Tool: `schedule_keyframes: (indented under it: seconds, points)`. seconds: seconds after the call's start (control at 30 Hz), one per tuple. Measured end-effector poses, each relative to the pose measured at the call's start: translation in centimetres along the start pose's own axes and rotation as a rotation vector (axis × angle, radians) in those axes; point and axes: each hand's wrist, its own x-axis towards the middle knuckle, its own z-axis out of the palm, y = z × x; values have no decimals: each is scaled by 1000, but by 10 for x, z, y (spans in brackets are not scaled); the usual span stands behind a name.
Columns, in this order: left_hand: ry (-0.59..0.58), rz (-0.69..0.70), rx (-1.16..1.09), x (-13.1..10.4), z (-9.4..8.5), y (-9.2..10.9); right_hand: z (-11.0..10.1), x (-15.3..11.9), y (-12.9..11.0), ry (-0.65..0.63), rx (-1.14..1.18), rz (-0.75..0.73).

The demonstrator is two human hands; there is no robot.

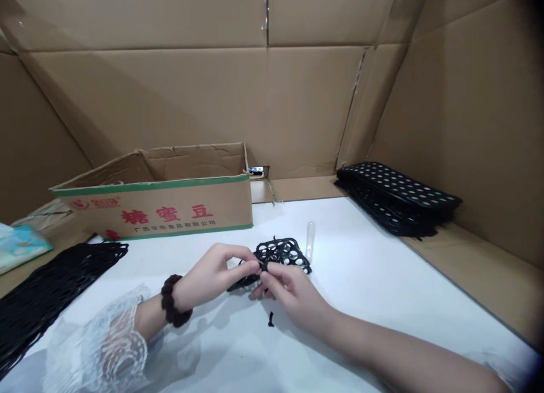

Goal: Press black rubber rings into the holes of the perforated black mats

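Near the middle of the white table lies a black perforated piece (278,250) with round holes, partly covered by my fingers. My left hand (221,271) pinches its near edge between thumb and forefinger. Right beside it, my right hand (291,291) also pinches that edge, its thumb almost touching the left fingertips. What exactly sits between the fingertips is small and partly hidden. A small black scrap (271,319) rests on the table just below the hands. Behind the right hand lies a clear, slim tool or tube (310,241).
An open cardboard box (170,208) with green edges stands at the back left. Black net-like strips (55,291) lie at the left. A stack of black perforated pieces (395,197) sits at the right. Cardboard walls (191,98) enclose the table; a tissue pack (21,245) is far left.
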Motion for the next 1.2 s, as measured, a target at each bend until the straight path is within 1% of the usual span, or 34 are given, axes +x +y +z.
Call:
schedule_keyframes:
  seconds: [0.03,0.07,0.1,0.17,0.23,0.27,0.3,0.33,0.37,0.4,0.43,0.47,0.5,0.53,0.57,0.6,0.63,0.67,0.7,0.73,0.8,0.83,0.9,0.97,1.1,1.2]
  points:
    - [16,-44,-37,1,-1,2,0,0,-1,10,-11,-11]
    - [59,-78,-60,2,-3,4,-1,0,-1,30,-18,-21]
    - [139,-101,-71,4,-6,4,-1,1,-2,59,-21,-29]
    - [389,-127,-52,6,-20,3,-2,1,-2,115,-12,-35]
    - [714,-130,43,8,-45,-5,-2,2,-1,145,23,-18]
    - [865,-134,140,8,-60,-11,-2,3,-1,150,54,1]
    - [988,-109,243,9,-77,-19,-2,4,-1,154,91,22]
    - [1066,-81,341,9,-93,-28,-3,5,-1,163,132,41]
    - [1081,-80,450,11,-108,-38,-3,6,-1,176,174,60]
    - [1075,-92,538,12,-121,-47,-4,7,-2,191,213,81]
    - [1043,-123,609,14,-131,-55,-4,9,-2,208,253,102]
    - [1010,-170,655,17,-136,-61,-5,10,-2,221,290,122]
    - [988,-209,683,19,-137,-64,-5,11,-2,229,323,139]
    - [988,-217,698,21,-134,-63,-5,11,-2,232,346,153]
    - [999,-194,709,21,-125,-60,-5,12,-2,231,360,163]
    - [1019,-125,720,21,-113,-55,-5,12,-2,227,365,168]
    - [941,-30,723,19,-97,-47,-4,12,-2,221,365,170]
    - [818,67,699,16,-80,-39,-4,11,-2,215,364,172]
    - [665,133,653,12,-62,-30,-4,11,-2,213,363,173]
    - [538,185,594,7,-44,-23,-4,11,-2,215,362,172]
    - [291,222,490,-1,-14,-13,-4,11,-2,218,355,164]
    - [223,219,444,-4,-3,-10,-4,11,-2,214,346,157]
    - [183,177,367,-8,12,-9,-4,11,-2,193,326,139]
    - [200,123,309,-10,18,-10,-3,11,-2,170,297,130]
    - [192,71,240,-11,20,-7,-2,8,-2,170,227,167]
    - [171,6,140,-11,18,-1,-1,7,-5,186,241,180]
